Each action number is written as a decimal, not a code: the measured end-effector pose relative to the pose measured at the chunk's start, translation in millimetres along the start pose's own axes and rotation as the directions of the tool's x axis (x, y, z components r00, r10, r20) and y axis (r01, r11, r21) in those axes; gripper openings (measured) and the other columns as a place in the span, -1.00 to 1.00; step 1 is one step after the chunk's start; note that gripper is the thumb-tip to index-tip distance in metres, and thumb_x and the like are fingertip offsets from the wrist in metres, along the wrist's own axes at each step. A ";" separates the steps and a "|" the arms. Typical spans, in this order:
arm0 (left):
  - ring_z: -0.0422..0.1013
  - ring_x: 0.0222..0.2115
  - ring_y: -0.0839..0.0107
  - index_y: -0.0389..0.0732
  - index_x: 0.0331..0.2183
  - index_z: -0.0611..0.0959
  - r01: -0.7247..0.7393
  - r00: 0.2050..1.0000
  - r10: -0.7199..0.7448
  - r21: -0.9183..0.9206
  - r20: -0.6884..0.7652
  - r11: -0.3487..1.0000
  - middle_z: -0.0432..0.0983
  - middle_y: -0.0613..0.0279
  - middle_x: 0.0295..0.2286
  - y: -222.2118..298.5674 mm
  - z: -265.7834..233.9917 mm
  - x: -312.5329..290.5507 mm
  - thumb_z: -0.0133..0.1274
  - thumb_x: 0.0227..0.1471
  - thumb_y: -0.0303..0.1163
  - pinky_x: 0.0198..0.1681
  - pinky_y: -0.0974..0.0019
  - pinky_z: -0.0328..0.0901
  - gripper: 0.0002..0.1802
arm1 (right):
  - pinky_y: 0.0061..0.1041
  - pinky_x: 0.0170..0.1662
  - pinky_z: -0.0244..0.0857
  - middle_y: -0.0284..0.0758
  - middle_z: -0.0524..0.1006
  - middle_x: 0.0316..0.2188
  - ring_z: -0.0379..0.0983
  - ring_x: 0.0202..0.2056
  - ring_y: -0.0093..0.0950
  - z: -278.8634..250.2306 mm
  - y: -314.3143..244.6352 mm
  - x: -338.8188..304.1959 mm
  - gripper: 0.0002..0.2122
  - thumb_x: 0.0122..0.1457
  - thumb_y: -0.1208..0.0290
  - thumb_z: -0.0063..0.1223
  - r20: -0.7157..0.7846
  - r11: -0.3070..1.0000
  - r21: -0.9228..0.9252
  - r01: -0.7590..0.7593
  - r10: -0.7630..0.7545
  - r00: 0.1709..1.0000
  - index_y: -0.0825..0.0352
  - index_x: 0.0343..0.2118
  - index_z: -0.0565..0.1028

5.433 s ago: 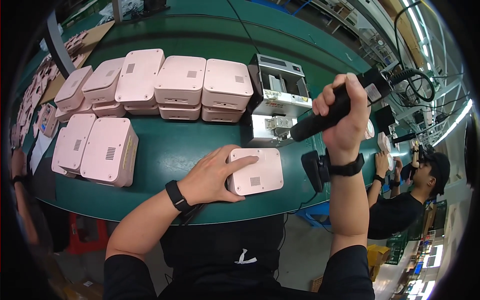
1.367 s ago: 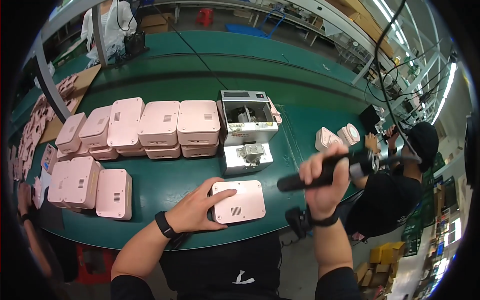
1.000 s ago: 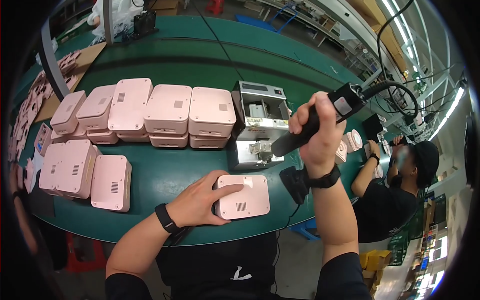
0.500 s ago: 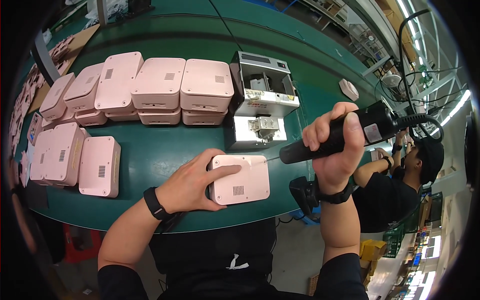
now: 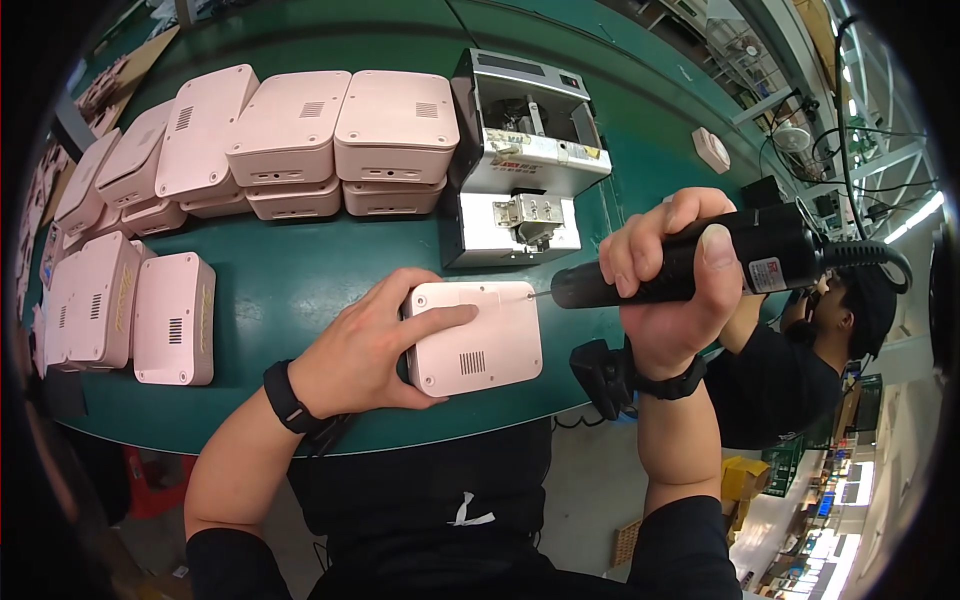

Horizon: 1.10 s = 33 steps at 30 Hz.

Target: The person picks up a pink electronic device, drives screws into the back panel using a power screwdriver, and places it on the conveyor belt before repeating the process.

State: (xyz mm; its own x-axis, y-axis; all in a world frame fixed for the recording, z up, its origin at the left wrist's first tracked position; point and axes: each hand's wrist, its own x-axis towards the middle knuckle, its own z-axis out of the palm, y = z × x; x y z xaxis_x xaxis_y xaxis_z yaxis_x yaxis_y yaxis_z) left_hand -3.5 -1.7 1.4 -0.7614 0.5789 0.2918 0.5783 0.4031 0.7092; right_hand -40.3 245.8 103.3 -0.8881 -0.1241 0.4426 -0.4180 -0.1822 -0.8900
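The left hand (image 5: 375, 345) lay flat and spread over a pink case (image 5: 472, 337) at the near edge of the green table (image 5: 300, 275), its fingers (image 5: 450, 317) reaching across the top face and the thumb against the near side, pressing the case down rather than gripping around it. The case lay vent-side up (a small slotted grille showed near its near edge). The right hand (image 5: 665, 290) was closed in a full fist around a black electric screwdriver (image 5: 690, 265), held nearly level, with the bit tip touching the far right corner of the case. A cable ran from the rear of the screwdriver up and to the right. Just beyond the case stood a white-and-grey screw feeder (image 5: 520, 165), its top open. To the left of the feeder, further pink cases were stacked in a row (image 5: 300, 135), two high. Three more pink cases (image 5: 130, 310) lay side by side at the left edge of the table, well apart from the left hand. Another person in black (image 5: 800, 370) sat on the right, beyond the table edge.
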 end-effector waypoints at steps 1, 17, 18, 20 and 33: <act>0.36 -0.03 0.05 0.05 0.03 0.56 0.003 1.000 -0.003 -0.001 -0.002 1.000 0.30 0.08 -0.03 0.3 0.3 -0.2 0.46 -0.45 -0.27 -0.02 0.15 0.37 -0.14 | -0.48 -0.53 0.19 -0.39 0.29 -0.66 0.20 -0.69 -0.56 -0.2 0.3 0.2 -0.71 0.26 0.10 -0.20 -0.003 1.000 -0.004 -0.003 0.003 1.000 0.28 -0.26 0.28; 0.34 -0.03 0.04 0.06 0.07 0.51 -0.010 1.000 0.010 0.007 0.009 1.000 0.27 0.09 -0.04 2.2 -3.1 -0.5 0.44 -0.43 -0.31 0.01 0.13 0.34 -0.11 | -0.48 -0.51 0.20 -0.38 0.30 -0.66 0.22 -0.69 -0.55 -0.8 1.7 -1.3 -0.72 0.24 0.13 -0.15 -0.035 1.000 0.001 0.009 -0.009 0.999 0.29 -0.28 0.29; 0.34 -0.04 0.04 0.07 0.07 0.51 -0.011 1.000 0.010 0.010 0.015 1.000 0.27 0.09 -0.03 1.9 -3.1 -1.1 0.44 -0.43 -0.30 0.01 0.12 0.35 -0.11 | -0.47 -0.51 0.20 -0.38 0.30 -0.66 0.22 -0.68 -0.55 0.4 1.2 -1.0 -0.72 0.25 0.13 -0.15 -0.034 1.000 -0.014 0.000 -0.001 0.999 0.29 -0.28 0.30; 0.34 -0.04 0.04 0.07 0.07 0.51 -0.015 1.000 0.015 0.021 0.015 1.000 0.27 0.09 -0.03 1.8 -4.0 -1.6 0.44 -0.43 -0.29 0.00 0.12 0.35 -0.11 | -0.47 -0.50 0.20 -0.38 0.31 -0.66 0.23 -0.68 -0.55 2.8 -3.3 3.5 -0.73 0.25 0.13 -0.15 -0.029 1.000 -0.026 0.002 -0.003 1.000 0.29 -0.28 0.30; 0.35 -0.02 0.03 0.10 0.08 0.51 -0.011 1.000 0.011 0.025 0.001 1.000 0.27 0.07 0.00 2.3 -2.4 -4.9 0.46 -0.41 -0.19 0.01 0.09 0.36 -0.10 | -0.48 -0.47 0.21 -0.38 0.33 -0.64 0.24 -0.66 -0.54 11.8 -11.0 49.5 -0.74 0.31 0.14 -0.22 -0.086 0.998 0.022 0.051 -0.049 0.995 0.27 -0.29 0.34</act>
State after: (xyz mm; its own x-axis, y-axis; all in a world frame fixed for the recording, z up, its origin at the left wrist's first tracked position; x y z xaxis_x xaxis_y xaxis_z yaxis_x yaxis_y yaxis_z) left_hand 0.8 -5.3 3.1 -0.7548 0.5840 0.2986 0.5937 0.4147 0.6896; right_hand -77.4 230.2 136.2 -0.8798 -0.0306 0.4744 -0.4584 -0.2094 -0.8637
